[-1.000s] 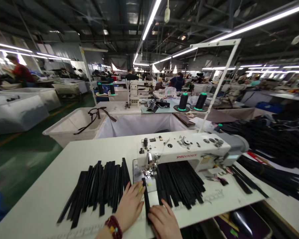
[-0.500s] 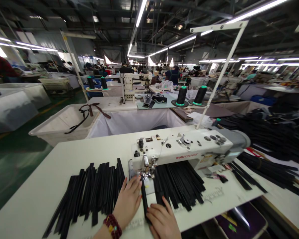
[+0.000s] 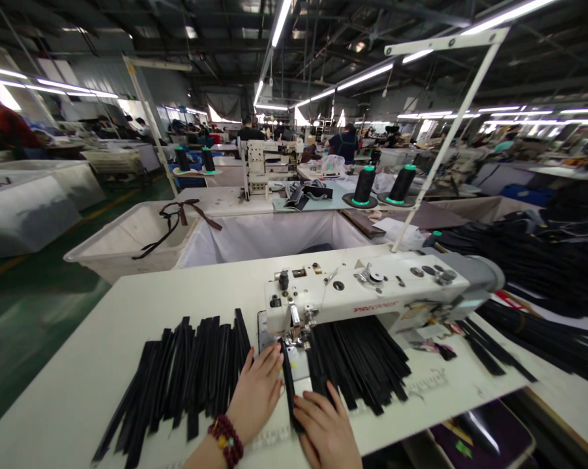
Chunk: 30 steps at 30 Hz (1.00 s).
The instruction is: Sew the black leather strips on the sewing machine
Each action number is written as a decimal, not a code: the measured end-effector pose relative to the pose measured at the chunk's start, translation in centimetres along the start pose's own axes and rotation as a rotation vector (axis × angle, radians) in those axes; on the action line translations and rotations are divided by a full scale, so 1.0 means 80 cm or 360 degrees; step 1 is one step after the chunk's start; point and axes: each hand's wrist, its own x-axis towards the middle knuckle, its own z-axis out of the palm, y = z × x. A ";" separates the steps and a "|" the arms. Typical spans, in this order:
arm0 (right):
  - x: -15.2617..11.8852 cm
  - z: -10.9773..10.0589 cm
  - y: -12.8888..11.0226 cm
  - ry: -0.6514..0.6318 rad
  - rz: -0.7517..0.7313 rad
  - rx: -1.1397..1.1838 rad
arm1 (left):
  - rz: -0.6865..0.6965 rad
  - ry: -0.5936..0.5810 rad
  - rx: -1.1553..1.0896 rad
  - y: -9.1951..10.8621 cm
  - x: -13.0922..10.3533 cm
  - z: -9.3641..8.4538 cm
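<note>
A narrow black fabric strip point(image 3: 289, 381) runs lengthwise from the sewing machine's presser foot point(image 3: 296, 337) toward me. My left hand point(image 3: 257, 391), wearing a dark red bead bracelet, lies flat with fingers stretched out beside the strip, its fingertips close to the foot. Closer to me, my right hand point(image 3: 326, 423) has its fingers bent over the strip's near end; the thumb is partly hidden. The white sewing machine point(image 3: 343, 306) stands across the table. Left of my hands lies a row of black strips point(image 3: 186, 378); another bunch of strips point(image 3: 357, 358) spreads out under the machine arm.
Beyond the white table point(image 3: 147, 299) stand a cream plastic bin point(image 3: 113, 241) and a white-lined bin point(image 3: 255, 238). Black thread cones point(image 3: 363, 185) sit behind the machine, near a thread stand pole point(image 3: 445, 143). Dark fabric point(image 3: 509, 254) is heaped at right. Other people work farther off.
The whole view has shifted slightly, so the table and machine appear a little farther right. Both hands keep nearly the same places on and beside the strip.
</note>
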 end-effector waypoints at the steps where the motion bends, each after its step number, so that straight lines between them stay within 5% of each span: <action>1: 0.001 -0.001 -0.001 0.0006 0.0008 0.0003 | 0.0003 0.0001 -0.0010 -0.001 0.000 0.000; 13: 0.011 -0.027 -0.021 -0.0113 0.0109 0.0042 | -0.0002 -0.0049 -0.0012 0.002 0.004 -0.006; 18: -0.002 -0.036 -0.032 -0.0072 -0.0064 -0.0036 | 0.0062 -0.0018 -0.0002 0.011 -0.008 -0.008; 30: 0.013 -0.021 -0.019 0.0072 -0.0060 -0.0016 | 0.0082 -0.0031 0.0025 0.001 0.000 -0.005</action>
